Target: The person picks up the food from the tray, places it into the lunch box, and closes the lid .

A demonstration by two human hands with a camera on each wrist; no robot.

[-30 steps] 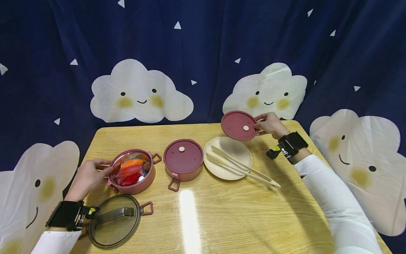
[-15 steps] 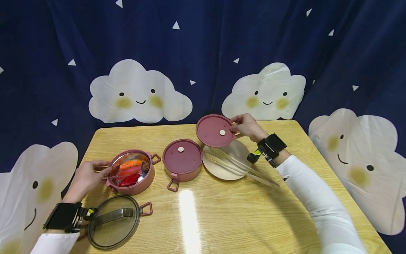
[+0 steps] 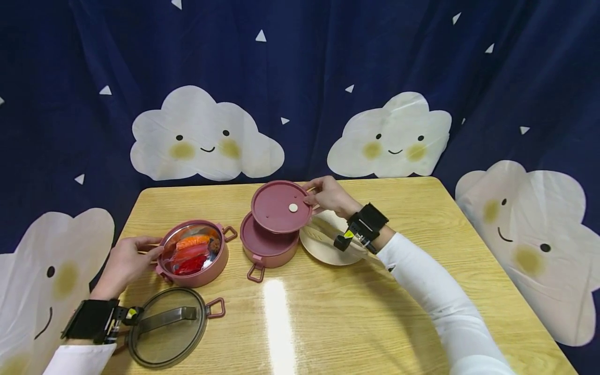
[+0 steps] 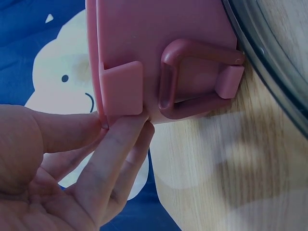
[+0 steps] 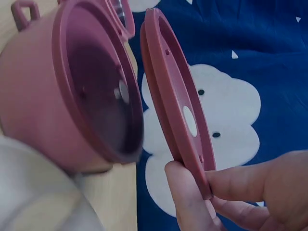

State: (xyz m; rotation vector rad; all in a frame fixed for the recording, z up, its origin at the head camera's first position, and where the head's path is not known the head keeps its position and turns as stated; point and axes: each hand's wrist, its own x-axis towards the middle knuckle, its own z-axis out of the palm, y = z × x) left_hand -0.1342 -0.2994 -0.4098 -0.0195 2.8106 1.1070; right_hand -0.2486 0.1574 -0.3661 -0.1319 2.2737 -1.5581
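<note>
My left hand (image 3: 123, 263) pinches the rim of a pink pot (image 3: 213, 271) at its left side. Thumb and fingers meet beside the pot's square tab (image 4: 126, 89) in the left wrist view. Inside lie orange and red food pieces (image 3: 192, 252), perhaps sushi toys. A round pink lid (image 3: 274, 205) with a white button is held up by its right edge in my right hand (image 3: 332, 198). Thumb and fingers grip that lid (image 5: 179, 110) in the right wrist view. The raised lid partly hides a second pink pot (image 3: 274, 260), which has its own lid on.
Near the front left lies a glass lid (image 3: 164, 344) with a bar handle. A cream plate (image 3: 328, 258) with cream tongs (image 3: 315, 235) on it sits right of the covered pot, partly behind my right wrist. A blue curtain (image 3: 300, 67) hangs behind the wooden table (image 3: 356, 323).
My right hand has carried the pink lid leftward, from above the plate to over the covered pot. The left hand has stayed on the food-filled pot's rim.
</note>
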